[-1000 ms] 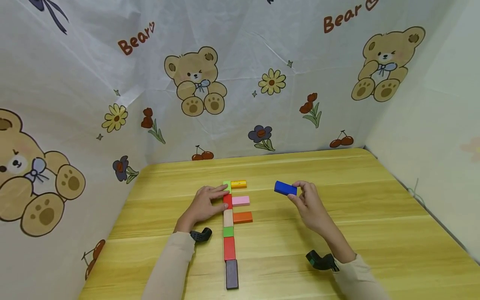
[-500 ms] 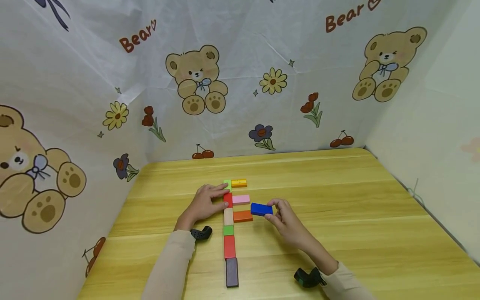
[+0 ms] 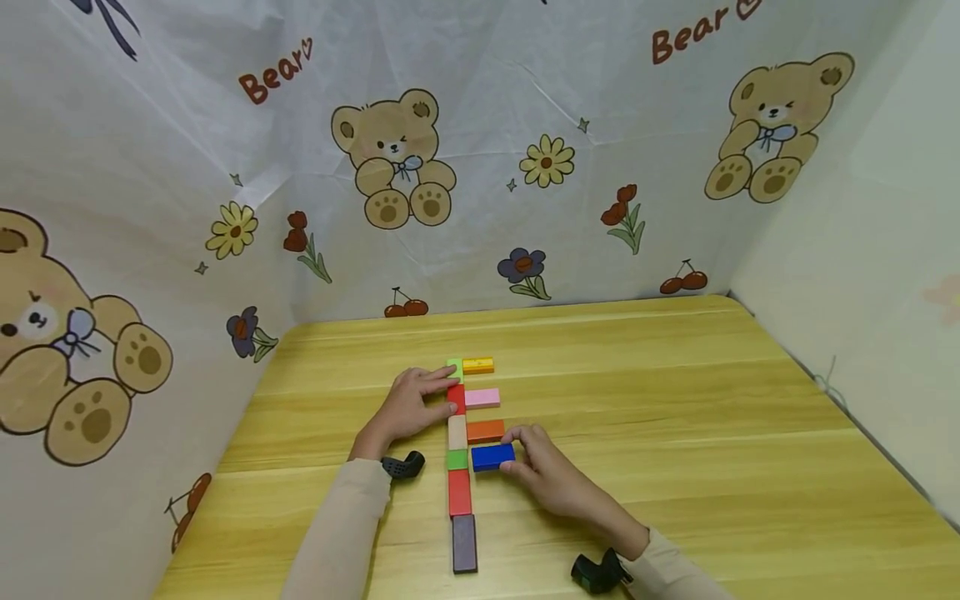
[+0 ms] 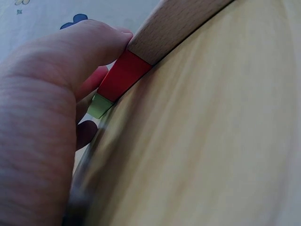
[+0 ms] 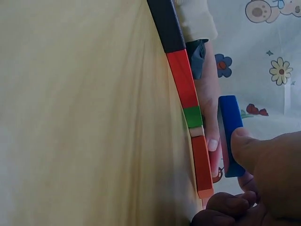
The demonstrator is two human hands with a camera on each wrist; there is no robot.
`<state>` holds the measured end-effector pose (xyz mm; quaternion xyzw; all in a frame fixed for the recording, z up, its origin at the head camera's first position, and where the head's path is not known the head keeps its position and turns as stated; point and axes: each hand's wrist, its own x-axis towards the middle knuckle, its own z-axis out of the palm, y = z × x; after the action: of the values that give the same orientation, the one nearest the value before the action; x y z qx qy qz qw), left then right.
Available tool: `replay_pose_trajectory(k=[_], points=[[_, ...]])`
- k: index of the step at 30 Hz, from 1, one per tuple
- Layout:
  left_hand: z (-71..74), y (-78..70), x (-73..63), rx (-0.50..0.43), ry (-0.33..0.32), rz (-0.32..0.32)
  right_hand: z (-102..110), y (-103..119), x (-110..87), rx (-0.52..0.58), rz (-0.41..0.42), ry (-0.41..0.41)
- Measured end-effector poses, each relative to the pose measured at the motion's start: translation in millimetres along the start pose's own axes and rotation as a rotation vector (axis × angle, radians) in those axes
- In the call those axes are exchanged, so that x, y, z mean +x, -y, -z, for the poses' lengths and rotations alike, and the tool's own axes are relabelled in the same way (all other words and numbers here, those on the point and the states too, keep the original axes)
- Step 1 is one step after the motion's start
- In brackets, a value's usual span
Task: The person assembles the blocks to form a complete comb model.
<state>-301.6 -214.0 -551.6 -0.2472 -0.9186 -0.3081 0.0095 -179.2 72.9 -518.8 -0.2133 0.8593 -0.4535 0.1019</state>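
Observation:
My right hand (image 3: pixel 551 475) pinches a blue block (image 3: pixel 492 457) by its right end, between thumb and fingers. The blue block is just right of a small green block (image 3: pixel 457 459) and in front of an orange block (image 3: pixel 486 431); the right wrist view shows it raised above the row. My left hand (image 3: pixel 397 407) rests along the far part of the row, its fingers extended over a light green block (image 4: pixel 99 107) and its thumb against a red block (image 4: pixel 124 75). A plain wooden block (image 3: pixel 457 432) lies nearer than that red one.
Toward me the row continues with a second red block (image 3: pixel 460 493) and a dark purple block (image 3: pixel 464 543). A pink block (image 3: pixel 482 398) and a yellow block (image 3: pixel 478 365) stick out rightward from it. Behind the wooden table (image 3: pixel 675 375) hangs a bear-print cloth (image 3: pixel 480 100).
My right hand has brought the blue block leftward and toward me, from well right of the row to beside the small green block. My left hand has stayed in place.

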Motion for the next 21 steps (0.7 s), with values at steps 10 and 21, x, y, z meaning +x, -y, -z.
replay_pose_trajectory(k=[10,21], points=[[1.4,-2.1,-0.6,-0.011,0.001,-0.002,-4.4,3.1,-0.2,-0.163,0.026,0.023],[0.5,-2.0,-2.0,-0.009,-0.002,-0.009,-5.4,4.2,0.3,-0.272,0.0,0.082]])
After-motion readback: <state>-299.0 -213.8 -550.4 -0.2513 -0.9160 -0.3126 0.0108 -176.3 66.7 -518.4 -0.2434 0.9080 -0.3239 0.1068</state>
